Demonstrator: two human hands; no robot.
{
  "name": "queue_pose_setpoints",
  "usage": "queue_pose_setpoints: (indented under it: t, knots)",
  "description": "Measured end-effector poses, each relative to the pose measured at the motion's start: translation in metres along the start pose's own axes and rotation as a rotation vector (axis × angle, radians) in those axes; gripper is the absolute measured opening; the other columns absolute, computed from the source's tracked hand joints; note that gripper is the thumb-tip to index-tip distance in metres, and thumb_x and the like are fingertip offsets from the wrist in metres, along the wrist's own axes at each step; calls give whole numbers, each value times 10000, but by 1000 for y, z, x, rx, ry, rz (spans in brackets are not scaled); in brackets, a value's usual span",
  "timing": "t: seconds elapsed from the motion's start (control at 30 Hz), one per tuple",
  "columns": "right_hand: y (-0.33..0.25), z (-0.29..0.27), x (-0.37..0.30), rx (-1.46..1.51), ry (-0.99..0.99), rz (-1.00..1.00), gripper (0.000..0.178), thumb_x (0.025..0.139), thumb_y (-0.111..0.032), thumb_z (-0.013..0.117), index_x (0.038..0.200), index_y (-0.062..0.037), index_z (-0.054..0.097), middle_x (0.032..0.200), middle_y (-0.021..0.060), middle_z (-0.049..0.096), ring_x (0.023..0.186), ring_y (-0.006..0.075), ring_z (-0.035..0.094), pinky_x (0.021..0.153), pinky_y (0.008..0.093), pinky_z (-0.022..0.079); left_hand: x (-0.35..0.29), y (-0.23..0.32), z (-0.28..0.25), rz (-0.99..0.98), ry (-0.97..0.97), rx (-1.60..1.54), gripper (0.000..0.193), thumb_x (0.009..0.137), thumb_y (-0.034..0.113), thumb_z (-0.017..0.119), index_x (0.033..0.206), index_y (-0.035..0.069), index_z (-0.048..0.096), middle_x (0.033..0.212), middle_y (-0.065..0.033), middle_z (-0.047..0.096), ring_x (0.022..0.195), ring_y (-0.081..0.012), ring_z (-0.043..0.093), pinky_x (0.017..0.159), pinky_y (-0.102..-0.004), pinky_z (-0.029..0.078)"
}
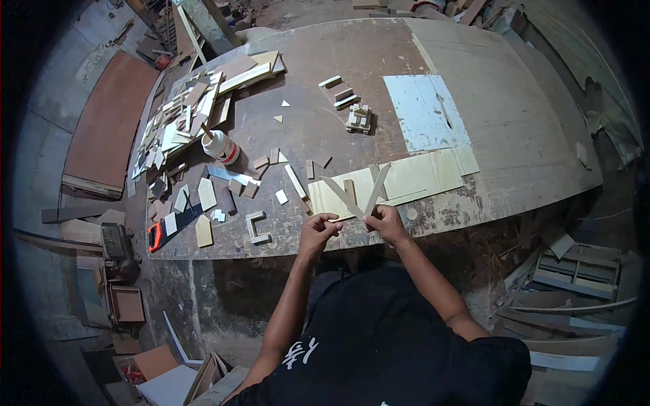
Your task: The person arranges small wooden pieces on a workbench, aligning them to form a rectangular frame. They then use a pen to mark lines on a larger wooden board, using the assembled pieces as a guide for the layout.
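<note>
Above worktable (315,64), right hand (389,225) pinching wooden strips (377,189), left hand (318,232) loosely curled, apparently empty

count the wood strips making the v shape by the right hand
2: the left strip slants up and left, the right strip up and right, their lower ends close together at the right hand.

Got two hands (389,227), and off them: two V'd wood strips (377,188) at 12 o'clock, one saw (185,223) at 9, one bottle (219,147) at 10, two tiny triangles (278,119) at 11.
</note>
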State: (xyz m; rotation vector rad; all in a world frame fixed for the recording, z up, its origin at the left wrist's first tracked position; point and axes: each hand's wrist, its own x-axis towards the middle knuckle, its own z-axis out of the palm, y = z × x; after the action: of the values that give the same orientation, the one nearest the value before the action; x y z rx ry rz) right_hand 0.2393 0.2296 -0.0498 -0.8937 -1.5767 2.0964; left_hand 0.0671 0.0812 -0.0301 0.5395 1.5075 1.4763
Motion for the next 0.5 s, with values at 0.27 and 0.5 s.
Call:
queue_pose_setpoints:
  t: [0.27,0.5]
  knots:
    - [38,-52,29,-84,170,47,153,848,-124,680,795,16,651,664,44,626,542,102,584,490,274,507,1,-4,-2,31,15,-6,262,807,-24,750,1045,-27,639,758,-15,642,720,-87,621,706,-227,530]
    - [37,-108,28,-85,354,42,186,852,-153,701,764,-4,635,648,31,605,521,100,570,479,273,506,1,-5,-2,-25,114,-55,279,921,103,661,1148,-57,638,956,-154,704,877,-187,686,747,-311,569]
